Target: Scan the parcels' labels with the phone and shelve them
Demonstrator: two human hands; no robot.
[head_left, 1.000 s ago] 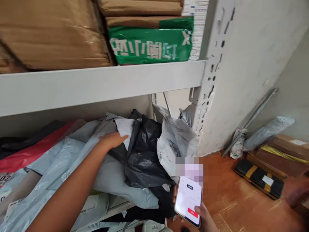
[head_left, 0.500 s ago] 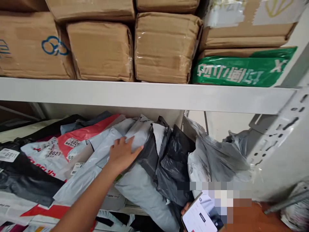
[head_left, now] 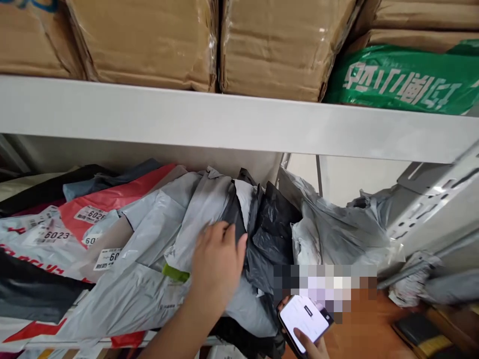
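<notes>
My left hand [head_left: 217, 257] reaches over the row of mailer bags, back up, with fingers slightly bent and thumb apart. It is over a grey-white mailer bag [head_left: 204, 209] and a dark grey mailer bag [head_left: 234, 217]; whether the fingertips press on them I cannot tell. My right hand [head_left: 318, 347] holds a smartphone [head_left: 305, 319] with a lit white screen at the lower right, thumb over the screen. Beside the left hand, a bright green strip [head_left: 175, 273] shows among the bags. A black plastic bag [head_left: 275, 234] leans between the two hands.
Cardboard boxes [head_left: 145, 42] and a green-wrapped parcel [head_left: 404, 77] stand above the white shelf beam [head_left: 209, 117]. Labelled parcels [head_left: 56, 237] fill the left. A grey bag [head_left: 340, 229] stands near the slotted upright [head_left: 422, 209]. Pixelation covers an area above the phone.
The view has moved closer to the lower shelf. My left hand has shifted right and lower in the picture. My right thumb now shows over the phone screen. More of the green strip is visible.
</notes>
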